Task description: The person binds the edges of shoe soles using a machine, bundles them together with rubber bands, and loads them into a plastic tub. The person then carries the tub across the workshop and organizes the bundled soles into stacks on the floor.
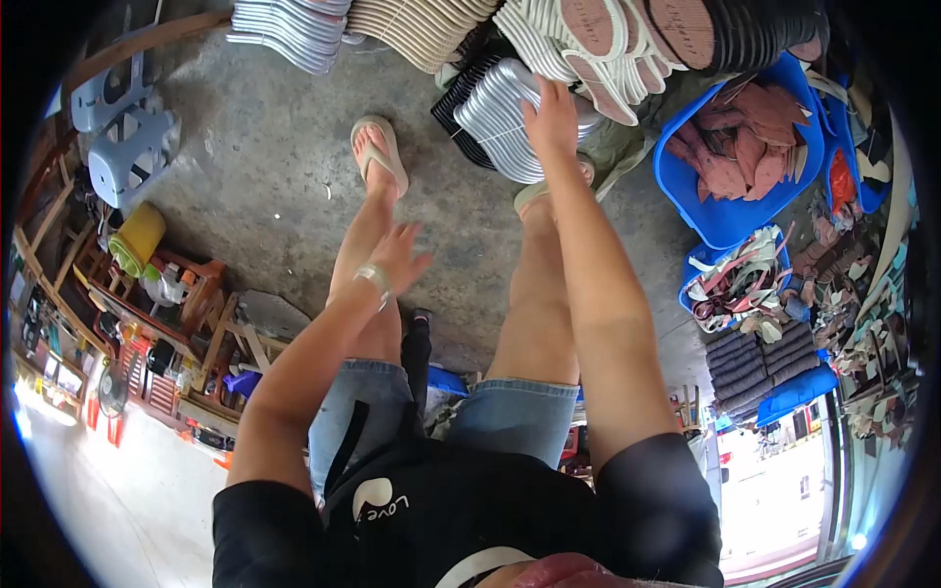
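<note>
My right hand (554,120) reaches out over a tied stack of silver shoe soles (497,122), thumb and fingers apart; whether it touches them I cannot tell. Black soles (457,122) lie along that stack's left side. My left hand (397,261), with a pale band at the wrist, hangs in front of my left leg with its fingers spread, holding nothing. Just beyond my right hand are white shoe soles (600,83) with pinkish-brown insoles.
At the top stand stacks of silver-grey soles (292,31) and beige soles (417,27). A blue tub (669,162) of pink-brown scraps is on the right, above a blue basket (691,287) of strips. Plastic stools (127,157) and a yellow bucket (138,238) are on the left.
</note>
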